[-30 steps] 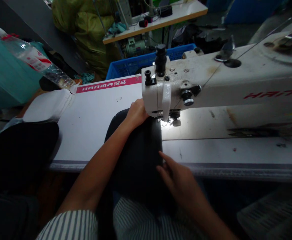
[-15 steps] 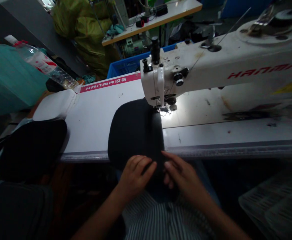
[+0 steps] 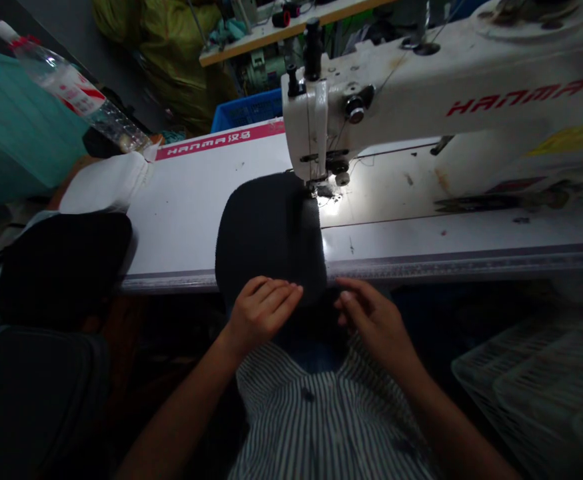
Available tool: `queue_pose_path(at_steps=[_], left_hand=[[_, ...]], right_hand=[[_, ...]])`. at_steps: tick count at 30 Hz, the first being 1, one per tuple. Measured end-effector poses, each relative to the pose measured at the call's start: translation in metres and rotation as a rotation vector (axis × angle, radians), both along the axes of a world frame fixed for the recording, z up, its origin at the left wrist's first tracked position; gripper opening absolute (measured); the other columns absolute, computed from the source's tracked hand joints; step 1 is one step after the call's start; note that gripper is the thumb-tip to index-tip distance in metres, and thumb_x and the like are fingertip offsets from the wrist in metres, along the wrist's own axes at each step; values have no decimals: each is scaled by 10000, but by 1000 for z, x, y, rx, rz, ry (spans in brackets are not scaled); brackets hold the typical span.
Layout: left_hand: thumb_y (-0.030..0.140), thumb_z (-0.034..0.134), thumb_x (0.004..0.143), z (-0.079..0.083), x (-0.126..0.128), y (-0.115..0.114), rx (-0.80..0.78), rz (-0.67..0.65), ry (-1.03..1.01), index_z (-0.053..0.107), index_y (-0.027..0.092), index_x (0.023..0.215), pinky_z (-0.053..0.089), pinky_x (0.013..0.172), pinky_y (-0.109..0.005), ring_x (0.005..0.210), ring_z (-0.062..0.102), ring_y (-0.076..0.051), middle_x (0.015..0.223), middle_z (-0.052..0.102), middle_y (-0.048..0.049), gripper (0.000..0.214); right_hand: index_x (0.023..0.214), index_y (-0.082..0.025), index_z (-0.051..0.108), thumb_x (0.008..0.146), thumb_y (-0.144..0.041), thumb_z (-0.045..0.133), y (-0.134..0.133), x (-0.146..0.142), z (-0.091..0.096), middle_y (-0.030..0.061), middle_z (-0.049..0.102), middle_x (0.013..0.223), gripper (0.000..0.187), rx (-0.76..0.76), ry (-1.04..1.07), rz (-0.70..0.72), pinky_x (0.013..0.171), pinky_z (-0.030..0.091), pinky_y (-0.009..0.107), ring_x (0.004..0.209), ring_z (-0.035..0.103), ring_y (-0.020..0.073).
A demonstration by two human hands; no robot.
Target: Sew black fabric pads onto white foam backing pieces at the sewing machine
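A black rounded fabric panel (image 3: 266,227) lies on the white sewing machine table, its far right edge under the lit presser foot (image 3: 314,190) of the sewing machine (image 3: 371,100). Its near end hangs at the table's front edge. There my left hand (image 3: 264,307) is closed on the panel, fingers pressed together; the part beneath the hand is hidden. My right hand (image 3: 374,323) hovers just right of the panel's near corner, apart from it. Its fingers are loosely bent with a gap between thumb and index finger, and nothing shows in them.
On the left lie another black panel (image 3: 66,267), a white pad (image 3: 101,183) and a tilted plastic bottle (image 3: 81,93). Dark scissors-like tools (image 3: 481,203) rest under the machine arm. Pale plastic crates (image 3: 531,373) stand low right; a blue crate (image 3: 248,110) is behind the table.
The view has shifted, so the table and machine sit higher in the picture. My right hand has moved right, away from the panel's edge. My left hand stays on the panel, its fingers drawn closer together.
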State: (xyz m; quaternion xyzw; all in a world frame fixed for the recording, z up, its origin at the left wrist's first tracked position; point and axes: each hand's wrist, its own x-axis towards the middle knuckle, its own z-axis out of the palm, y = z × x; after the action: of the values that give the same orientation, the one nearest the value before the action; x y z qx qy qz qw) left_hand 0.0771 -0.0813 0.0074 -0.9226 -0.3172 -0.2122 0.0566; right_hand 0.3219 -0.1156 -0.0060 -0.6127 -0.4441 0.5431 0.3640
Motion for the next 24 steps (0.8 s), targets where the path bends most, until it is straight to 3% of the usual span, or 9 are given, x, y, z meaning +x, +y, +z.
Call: queue_pose_path(at_steps=[6, 11, 18, 22, 24], left_hand=[[96, 568, 1022, 0, -1, 2, 0, 21, 62, 682, 150, 1242, 481, 916, -387, 1062, 732, -200, 1151, 795, -59, 254], [110, 540, 1034, 0, -1, 4, -6, 36, 101, 683, 146, 1258, 472, 943, -410, 1100, 706, -222, 1187, 781, -71, 268], [113, 547, 1025, 0, -3, 3, -23, 39, 120, 682, 141, 1275, 475, 935, -416, 1034, 689, -227, 1116, 779, -76, 286], [111, 541, 1027, 0, -3, 3, -2, 37, 113, 691, 142, 1258, 483, 930, -412, 1007, 685, -222, 1073, 777, -71, 277], [104, 547, 1022, 1, -3, 3, 1, 40, 118, 696, 148, 1249, 490, 933, -410, 1004, 687, -216, 1067, 778, -71, 276]], right_hand=[[1277, -196, 661, 996, -471, 531, -4, 0, -5, 66, 768, 920, 414, 90, -109, 67, 638, 591, 311, 682, 714, 170], [1305, -224, 668, 1024, -325, 512, 0, -2, -12, 116, 732, 1211, 338, 477, -443, 163, 970, 570, 437, 1094, 699, 249], [1349, -199, 658, 1021, -187, 515, 11, -6, -20, 138, 703, 1244, 358, 805, -806, 308, 915, 573, 406, 1100, 652, 256], [1291, -113, 676, 977, -91, 562, 12, -9, -20, 176, 696, 1267, 334, 1068, -949, 265, 954, 562, 406, 1143, 627, 269], [1264, -107, 688, 972, -86, 578, 12, -12, -20, 164, 711, 1260, 313, 1123, -981, 246, 940, 560, 388, 1132, 631, 261]])
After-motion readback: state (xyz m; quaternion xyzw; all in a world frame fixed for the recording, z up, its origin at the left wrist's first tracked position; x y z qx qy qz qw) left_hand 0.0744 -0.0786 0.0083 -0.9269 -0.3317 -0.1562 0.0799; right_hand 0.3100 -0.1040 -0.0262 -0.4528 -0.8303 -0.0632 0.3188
